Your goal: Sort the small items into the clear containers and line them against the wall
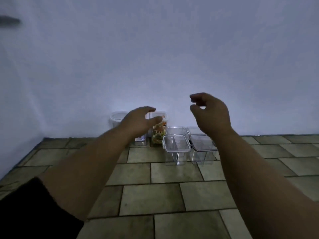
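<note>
— Clear plastic containers stand at the foot of the pale wall [155,49]; how much room is there around them?

— Plenty. The brown tiled floor [172,195] lies bare in front of them and out to both sides, and it meets the wall along a dark edge just behind the back row. The corner where the side wall comes in is well off to the left.

— How do they stand?

— In the back row, a tall round clear jar with a lid [116,119] is leftmost, then a tall clear lidded container filled with small colourful items [159,131], then a low clear box [176,130] and another clear box [193,129], mostly hidden. Two square clear lidded boxes sit in front, one with a clear rim [176,143] and one with a dark rim [202,143], just beside each other and apart from the wall.

— And the hands?

— The left hand [138,123] is half spread, thumb and fingers curved apart in front of the filled container; whether it touches it, I cannot tell. The right hand [209,114] hovers above the dark-rimmed box, fingers curled loosely toward the thumb with a gap, holding nothing. A dark sleeve [31,209] covers the left upper arm.
</note>
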